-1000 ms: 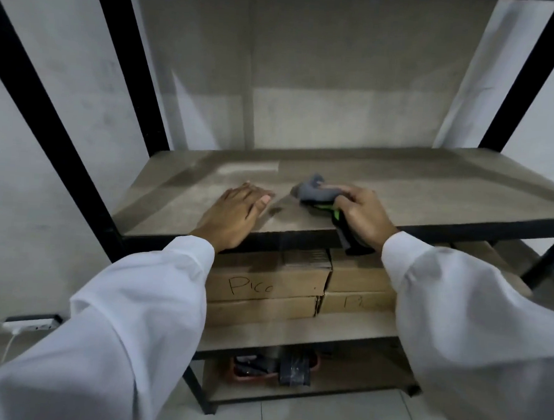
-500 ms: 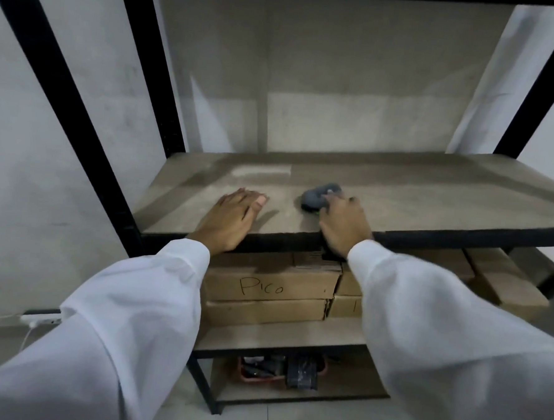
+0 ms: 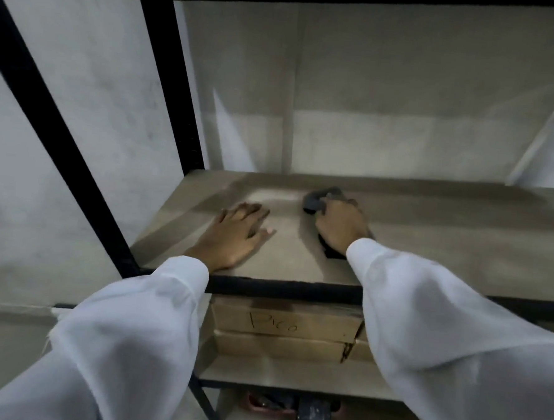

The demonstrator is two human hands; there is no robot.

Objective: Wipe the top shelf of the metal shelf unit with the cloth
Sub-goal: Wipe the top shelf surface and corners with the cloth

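A dark grey cloth lies bunched on the beige board of the shelf, toward its back left. My right hand presses down on it, fingers closed over the cloth, which sticks out past my fingertips and at my wrist. My left hand lies flat on the board near the front edge, fingers spread, holding nothing. Both arms wear white sleeves.
Black metal posts frame the shelf on the left, and a black rail runs along its front. Cardboard boxes, one marked "Pico", sit on the shelf below. Dark items lie on the lowest shelf. A grey wall stands behind.
My right hand has pushed the cloth away from the front edge toward the back of the shelf. My left hand has stayed flat on the board. The camera has moved closer and leftward.
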